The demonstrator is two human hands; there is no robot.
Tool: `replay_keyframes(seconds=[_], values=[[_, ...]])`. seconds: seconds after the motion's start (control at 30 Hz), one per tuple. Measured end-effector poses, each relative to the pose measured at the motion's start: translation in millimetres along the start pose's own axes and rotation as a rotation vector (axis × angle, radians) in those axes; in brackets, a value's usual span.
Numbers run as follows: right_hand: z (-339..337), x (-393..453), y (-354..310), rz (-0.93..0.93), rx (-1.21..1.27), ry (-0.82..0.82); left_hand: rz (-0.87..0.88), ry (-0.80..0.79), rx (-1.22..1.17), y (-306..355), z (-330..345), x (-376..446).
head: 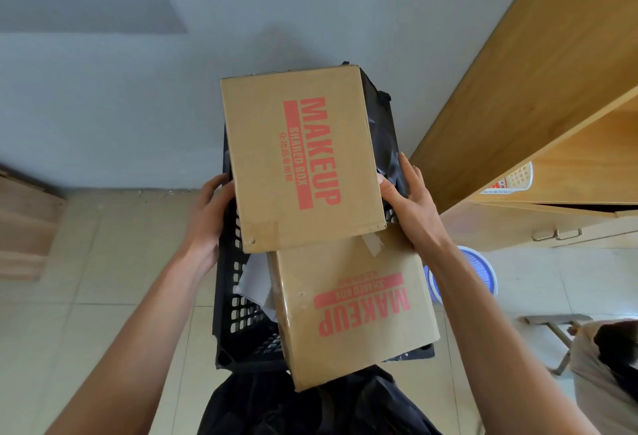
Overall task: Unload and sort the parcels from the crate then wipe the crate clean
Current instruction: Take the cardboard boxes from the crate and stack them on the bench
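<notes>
The left hand [207, 213] and the right hand [411, 200] hold the sides of a brown cardboard box [300, 158] above the black plastic crate [238, 296]. Another brown cardboard box [355, 310] sits in the crate.

Crate [230, 310] floor hidden under boxes [352, 310]

Two cardboard boxes, one crate, two hands.

Two brown cardboard boxes printed "MAKEUP SHARED BOX" show: an upper box [303, 158] and a lower box [355, 307]. One black slotted crate [231, 296] is visible, with one white paper parcel [255, 279] inside. Two hands appear: left hand [210, 213], right hand [411, 200]. One blue basin [480, 269] shows.
</notes>
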State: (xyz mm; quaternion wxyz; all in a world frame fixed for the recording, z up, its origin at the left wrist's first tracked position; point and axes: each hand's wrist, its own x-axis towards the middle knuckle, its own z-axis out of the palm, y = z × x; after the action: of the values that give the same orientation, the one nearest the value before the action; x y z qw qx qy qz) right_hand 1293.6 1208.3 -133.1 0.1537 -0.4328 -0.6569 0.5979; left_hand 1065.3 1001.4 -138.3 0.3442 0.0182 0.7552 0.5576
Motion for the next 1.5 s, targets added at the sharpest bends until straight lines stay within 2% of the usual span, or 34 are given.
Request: replay_keyframes(seconds=[0.27,0.53,0.83,0.97,1.1,1.5], values=[[53.7,-3.1,-20.2,-0.026,-0.087,-0.136,0.028,0.093,-0.098,-19.0,-64.7,-20.4],[154.2,-17.4,-52.0,-0.047,-0.180,-0.237,0.022,0.197,-0.258,-38.0,-166.2,-42.2],[334.5,-49.7,-77.6,-0.145,-0.252,-0.423,-0.044,0.376,-0.352,-94.5,-339.3,-63.3],[420.9,-69.1,-88.9,-0.132,-0.274,-0.506,-0.067,0.423,-0.371,-111.0,-421.6,-73.8],[502.7,-93.0,-106.9,-0.141,-0.277,-0.603,-0.071,0.535,-0.417,-122.0,-494.3,-93.1],[728.4,-129.6,-164.5,-0.274,-0.293,-0.944,-0.129,0.872,-0.524,-149.3,-657.4,-137.2]])
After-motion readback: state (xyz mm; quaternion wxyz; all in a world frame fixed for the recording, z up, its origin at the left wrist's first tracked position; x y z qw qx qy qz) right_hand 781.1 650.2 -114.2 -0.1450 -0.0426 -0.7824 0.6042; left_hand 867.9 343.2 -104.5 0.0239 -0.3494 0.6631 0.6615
